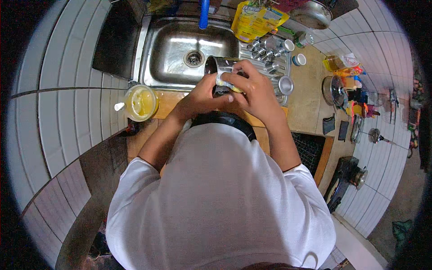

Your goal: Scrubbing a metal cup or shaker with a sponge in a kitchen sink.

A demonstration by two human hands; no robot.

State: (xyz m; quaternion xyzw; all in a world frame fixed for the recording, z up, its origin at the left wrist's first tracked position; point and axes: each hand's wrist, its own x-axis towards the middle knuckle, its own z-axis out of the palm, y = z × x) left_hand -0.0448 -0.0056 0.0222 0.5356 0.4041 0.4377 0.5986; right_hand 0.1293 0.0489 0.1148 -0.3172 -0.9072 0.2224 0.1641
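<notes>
A shiny metal tumbler point(222, 60) lies on its side between my hands, its dark mouth turned left, over the sink's near right corner. My left hand point(199, 96) holds it from the near left, the fingers partly hidden. In my right hand point(258, 89) is a soapy sponge point(225, 82), white with foam and yellow at its lower edge, pressed against the tumbler's side. Below them is the stainless steel sink point(168, 72), with its drain point(194, 58) in the basin. A blue tap spout point(204, 17) points down from the far side.
Several metal and glass cups crowd the ribbed drainboard point(248, 50) at right. A yellow detergent pouch point(256, 22) stands behind them. At left is a tub of yellow liquid point(141, 103). Two paper cups point(299, 59) and a glass lid point(333, 90) are on the right counter.
</notes>
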